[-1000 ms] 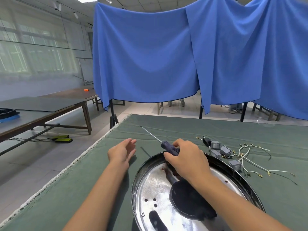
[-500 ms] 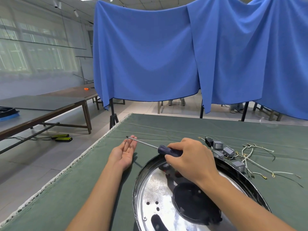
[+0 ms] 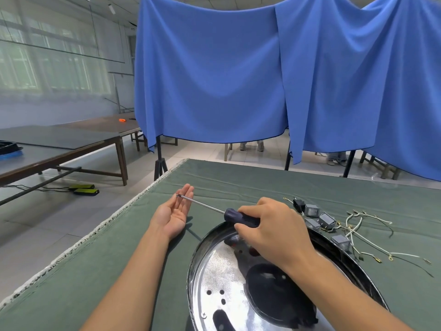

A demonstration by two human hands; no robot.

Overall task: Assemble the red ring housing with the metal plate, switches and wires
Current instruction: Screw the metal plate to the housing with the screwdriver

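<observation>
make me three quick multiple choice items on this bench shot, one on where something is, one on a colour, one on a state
1. Where is the screwdriver tip?
A. over the left hand's fingers
B. in the metal plate
C. among the wires

2. What colour is the table cloth?
A. red
B. green
C. white

3. How is the left hand?
A. fisted
B. gripping a wire
C. open, palm up

Answers:
1 A, the shaft ends above the fingers.
2 B, green around the metal plate.
3 C, fingers spread while the right hand holds the handle.

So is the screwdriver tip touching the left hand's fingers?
Cannot tell. In the head view the screwdriver tip overlaps the open left hand, but no contact or gap shows plainly.
</observation>
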